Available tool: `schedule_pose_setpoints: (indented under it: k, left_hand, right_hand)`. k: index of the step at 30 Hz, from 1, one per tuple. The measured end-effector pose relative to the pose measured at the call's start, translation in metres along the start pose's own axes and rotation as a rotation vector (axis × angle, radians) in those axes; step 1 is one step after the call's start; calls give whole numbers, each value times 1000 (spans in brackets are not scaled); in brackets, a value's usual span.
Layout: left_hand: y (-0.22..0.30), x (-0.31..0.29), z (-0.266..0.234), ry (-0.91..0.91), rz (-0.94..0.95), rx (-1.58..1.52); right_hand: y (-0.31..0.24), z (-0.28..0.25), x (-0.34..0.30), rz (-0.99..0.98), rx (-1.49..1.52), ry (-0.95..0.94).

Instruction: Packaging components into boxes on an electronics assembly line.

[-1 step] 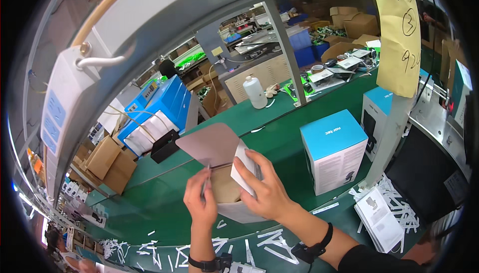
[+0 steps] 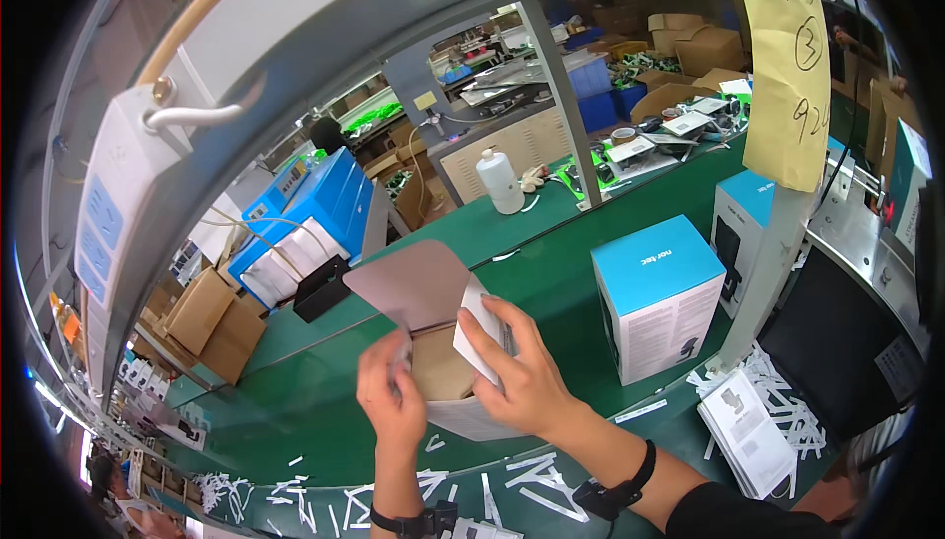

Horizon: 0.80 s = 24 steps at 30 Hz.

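A white carton (image 2: pixel 480 421) stands on the green bench in front of me, its top open. Its large lid flap (image 2: pixel 418 288), greyish on the inner face, is raised at the far side. Brown cardboard (image 2: pixel 440 367) shows inside the carton. My left hand (image 2: pixel 391 391) is at the left rim, fingers closed on the left side flap, which they mostly hide. The white right side flap (image 2: pixel 476 327) stands up, with my right hand (image 2: pixel 522 372) gripping it between thumb and fingers.
Blue-topped white boxes (image 2: pixel 658 303) stand to the right, near a metal post. White paper strips (image 2: pixel 546 485) litter the near edge. Booklets (image 2: pixel 748 436) lie at the lower right. A white bottle (image 2: pixel 500 183) and a small black tray (image 2: pixel 322 290) stand farther back.
The fingers of my left hand have shifted slightly left and curled more at the left flap. My right hand stays almost in place on its flap.
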<state>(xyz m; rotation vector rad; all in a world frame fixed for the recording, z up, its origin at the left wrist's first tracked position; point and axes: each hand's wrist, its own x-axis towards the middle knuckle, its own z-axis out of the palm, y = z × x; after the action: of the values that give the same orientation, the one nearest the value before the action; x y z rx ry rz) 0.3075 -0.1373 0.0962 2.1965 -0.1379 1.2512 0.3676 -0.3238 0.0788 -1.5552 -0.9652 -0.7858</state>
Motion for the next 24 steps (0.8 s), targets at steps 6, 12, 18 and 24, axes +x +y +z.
schedule_pose_setpoints:
  k: [6, 12, 18, 24]
  left_hand:
    - [17, 10, -4, 24, -138, 174]
    - [7, 2, -6, -147, -220, -176]
    - [3, 6, -13, -460, 150, -116]
    - [12, 10, 19, -309, -246, -268]
  right_hand:
    - [-5, 6, -6, 92, -37, 116]
    - [3, 1, -9, -61, 39, 172]
    - [10, -13, -8, -77, 27, -44]
    - [25, -35, 0, 48, 56, -179]
